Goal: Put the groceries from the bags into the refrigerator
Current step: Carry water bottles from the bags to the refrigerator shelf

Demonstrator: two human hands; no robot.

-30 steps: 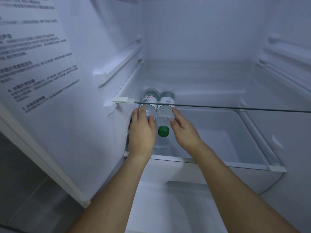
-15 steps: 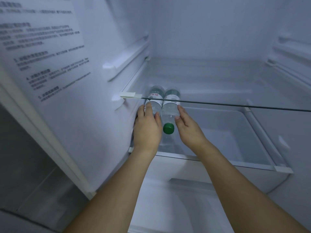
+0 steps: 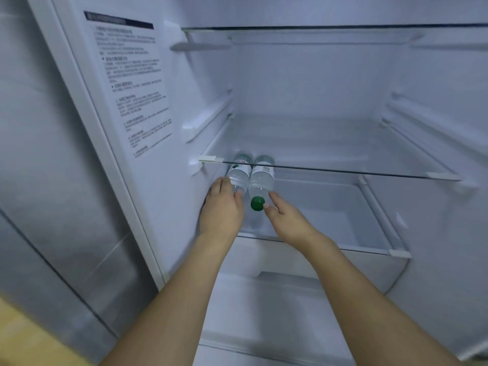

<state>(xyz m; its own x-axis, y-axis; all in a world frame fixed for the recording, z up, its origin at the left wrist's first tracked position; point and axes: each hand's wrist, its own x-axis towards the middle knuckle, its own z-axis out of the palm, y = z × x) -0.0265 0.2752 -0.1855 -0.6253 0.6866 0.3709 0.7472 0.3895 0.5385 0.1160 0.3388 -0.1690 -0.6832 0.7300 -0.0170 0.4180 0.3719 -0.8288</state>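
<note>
Head camera looks into an open white refrigerator [image 3: 303, 83], and both bare arms reach in from the near edge. Two water bottles lie on their sides, side by side and touching, on the lower glass shelf [image 3: 330, 247] at its left end, just under the middle glass shelf [image 3: 343, 170]. The left bottle [image 3: 239, 173] lies next to the left inner wall; its cap end is hidden behind the left hand [image 3: 223, 207]. That hand has straight, relaxed fingers, and its fingertips rest on the near end of this bottle, so its grip is not closed around anything. The right bottle [image 3: 262, 178] points its green cap [image 3: 257, 203] toward the near side. The right hand [image 3: 286, 217] is just to the right of the cap, with fingers loosely spread; one fingertip is at the shoulder of this bottle and the thumb is very near the cap, but I cannot tell if they really touch. Its grip holds nothing. Higher up there is an upper glass shelf [image 3: 330, 27]. On the left inner wall there is a printed label [image 3: 132, 83] with small text that is too blurred to read.
</note>
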